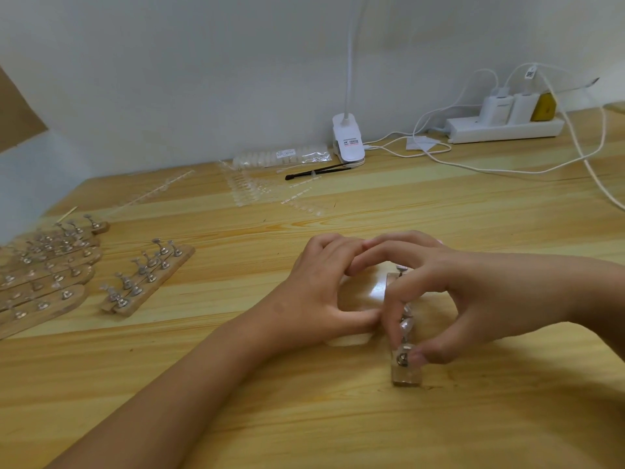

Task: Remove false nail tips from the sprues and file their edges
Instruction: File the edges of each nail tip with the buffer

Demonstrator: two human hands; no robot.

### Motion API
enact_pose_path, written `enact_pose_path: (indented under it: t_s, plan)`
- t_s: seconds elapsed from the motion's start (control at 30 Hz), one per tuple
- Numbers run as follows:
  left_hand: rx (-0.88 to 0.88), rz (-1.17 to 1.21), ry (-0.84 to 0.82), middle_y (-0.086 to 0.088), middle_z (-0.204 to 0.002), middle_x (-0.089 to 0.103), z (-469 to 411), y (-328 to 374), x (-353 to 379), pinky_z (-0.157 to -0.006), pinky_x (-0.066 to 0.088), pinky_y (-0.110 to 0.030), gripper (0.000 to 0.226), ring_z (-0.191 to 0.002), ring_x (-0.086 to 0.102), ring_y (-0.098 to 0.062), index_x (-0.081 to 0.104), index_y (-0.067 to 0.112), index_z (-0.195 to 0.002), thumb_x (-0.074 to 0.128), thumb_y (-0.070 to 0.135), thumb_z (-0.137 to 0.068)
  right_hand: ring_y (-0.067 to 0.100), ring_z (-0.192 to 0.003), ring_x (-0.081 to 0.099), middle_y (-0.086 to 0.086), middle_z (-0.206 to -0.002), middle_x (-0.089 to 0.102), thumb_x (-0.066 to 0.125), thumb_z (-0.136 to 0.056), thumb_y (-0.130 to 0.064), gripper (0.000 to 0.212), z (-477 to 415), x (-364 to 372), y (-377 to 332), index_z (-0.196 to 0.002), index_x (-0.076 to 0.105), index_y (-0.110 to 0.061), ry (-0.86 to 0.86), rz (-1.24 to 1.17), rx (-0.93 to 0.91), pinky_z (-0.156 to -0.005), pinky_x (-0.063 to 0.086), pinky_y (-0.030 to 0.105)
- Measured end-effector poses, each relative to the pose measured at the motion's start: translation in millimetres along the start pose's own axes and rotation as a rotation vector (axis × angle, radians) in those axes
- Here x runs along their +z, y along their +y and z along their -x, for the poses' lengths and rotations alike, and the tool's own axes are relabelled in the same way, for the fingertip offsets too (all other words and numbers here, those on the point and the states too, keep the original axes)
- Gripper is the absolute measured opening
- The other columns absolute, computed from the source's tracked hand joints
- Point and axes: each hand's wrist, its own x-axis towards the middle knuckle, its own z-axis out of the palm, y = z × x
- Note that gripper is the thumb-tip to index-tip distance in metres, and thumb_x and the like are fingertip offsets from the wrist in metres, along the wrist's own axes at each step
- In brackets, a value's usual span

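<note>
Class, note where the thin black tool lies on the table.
In the head view, the thin black tool lies at the table's back, its right end at the white lamp clip, in front of the clear bag of nail tips.

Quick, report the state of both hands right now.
Left hand: curled round a pale block.
Right hand: pinching a metal nail stand on the wooden strip.

Head view, close, down onto table (pixel 304 428).
</note>
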Motion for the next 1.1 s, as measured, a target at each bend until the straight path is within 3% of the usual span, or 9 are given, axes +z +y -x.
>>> enact_pose_path:
  t_s: [0.13,0.37,0.57,0.67,0.77,0.83,0.9,0.97,1.1]
  plan:
    - [-0.019,0.025,-0.018,0.035,-0.13,0.037,0.7,3.5,-2.3,-0.113,0.03,-0.026,0.062,-0.133,0.02,0.008,0.027,0.062,-0.125,0.057,0.066,-0.071,-0.006,-0.145,-0.001,-0.034,-0.145,0.025,0.079,-0.077,-0.044,0.017,0.0,-0.4,-2.3,-0.091,0.069,-0.046,-0.006,0.009,0.011,-0.116,0.021,0.05]
    - [-0.058,0.027,-0.063,0.023,-0.135,0.041,-0.1,3.9,-3.1,-0.114,0.03,-0.031,0.081,-0.134,0.02,0.005,0.039,0.042,-0.139,0.058,0.069,-0.064,-0.005,-0.146,-0.002,-0.03,-0.147,0.022,0.079,-0.078,-0.04,0.019,-0.6,2.5,-1.1,-0.09,0.067,-0.047,-0.028,-0.009,-0.002,-0.117,0.022,0.043]
    - [-0.077,0.005,-0.084,0.05,-0.122,0.028,-0.4,5.2,-4.1,-0.115,0.029,-0.034,0.069,-0.136,0.015,0.003,0.034,0.06,-0.123,0.057,0.074,-0.059,-0.005,-0.147,-0.003,-0.029,-0.149,0.027,0.08,-0.079,-0.034,0.021,2.4,-2.5,0.7,-0.087,0.066,-0.047,-0.11,-0.101,-0.07,-0.117,0.018,0.046]
    - [-0.075,-0.002,-0.084,0.044,-0.128,0.03,-1.4,4.8,-4.2,-0.116,0.027,-0.034,0.073,-0.137,0.014,0.0,0.033,0.059,-0.125,0.06,0.074,-0.059,0.007,-0.149,0.015,-0.02,-0.143,0.046,0.078,-0.082,-0.02,0.024,3.6,-10.9,-1.6,-0.092,0.066,-0.039,-0.097,-0.235,-0.187,-0.118,0.019,0.041]
    - [-0.05,-0.009,-0.068,0.026,-0.142,0.031,-1.4,2.5,-5.6,-0.118,0.022,-0.031,0.079,-0.139,0.012,-0.001,0.036,0.04,-0.143,0.061,0.055,-0.069,0.014,-0.135,0.047,-0.006,-0.13,0.063,0.073,-0.086,-0.015,0.012,4.5,-17.4,-0.8,-0.094,0.07,-0.023,0.147,-0.43,-0.18,-0.111,0.034,0.031]
    - [-0.019,0.063,0.039,0.021,-0.145,0.034,-0.9,4.0,-8.2,-0.115,0.021,-0.018,0.063,-0.141,0.018,-0.001,0.044,0.033,-0.138,0.055,0.04,-0.076,0.018,-0.104,0.067,0.002,-0.107,0.071,0.075,-0.083,-0.027,0.01,2.9,-18.6,2.7,-0.092,0.073,-0.024,0.434,-0.54,-0.11,-0.095,0.051,0.034]
    - [-0.018,0.221,0.202,0.017,-0.139,0.047,-0.8,7.6,-10.6,-0.109,0.027,-0.013,0.044,-0.135,0.034,-0.002,0.055,0.031,-0.125,0.052,0.026,-0.082,0.022,-0.085,0.069,0.002,-0.091,0.071,0.073,-0.076,-0.037,0.015,-0.4,-14.3,8.9,-0.088,0.073,-0.028,0.695,-0.439,-0.03,-0.084,0.059,0.04]
    - [-0.064,0.448,0.311,0.014,-0.123,0.06,-1.8,10.6,-12.1,-0.097,0.043,-0.015,0.031,-0.119,0.053,0.0,0.062,0.028,-0.116,0.055,0.031,-0.087,0.012,-0.083,0.066,-0.005,-0.083,0.069,0.071,-0.077,-0.033,0.017,-6.4,-7.1,9.7,-0.093,0.072,-0.026,0.835,-0.183,-0.016,-0.081,0.058,0.032]
    - [-0.173,0.759,0.233,0.007,-0.102,0.073,-3.8,14.8,-9.1,-0.084,0.051,-0.021,0.052,-0.098,0.065,-0.005,0.068,0.023,-0.113,0.06,0.058,-0.075,0.012,-0.084,0.06,-0.005,-0.085,0.063,0.069,-0.08,-0.021,0.016,-14.2,1.7,12.5,-0.094,0.071,-0.013,0.907,-0.018,-0.079,-0.077,0.049,0.025]
